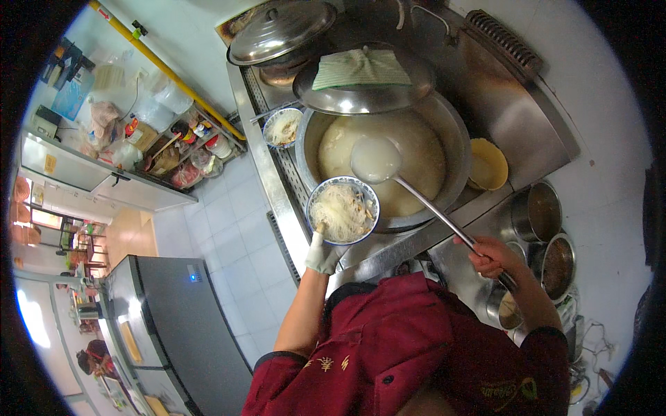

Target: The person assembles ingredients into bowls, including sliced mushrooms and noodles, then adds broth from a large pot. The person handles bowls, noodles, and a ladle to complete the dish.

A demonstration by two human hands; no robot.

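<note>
My left hand, in a pale glove, grips a blue-and-white bowl by its near side. Thin noodles and small brownish pieces fill the bowl. My bare right hand is closed around the long handle of a metal ladle. The ladle's round head, full of cloudy liquid, is over a large metal pot, just beyond the bowl. Pale broth stands in the pot. A domed lid with a green striped cloth on it covers the pot's far part.
A second noodle bowl stands left of the pot, and a lidded pot is behind it. To the right are a yellow basin and several metal containers. A grey cabinet is at left; a person is far beyond.
</note>
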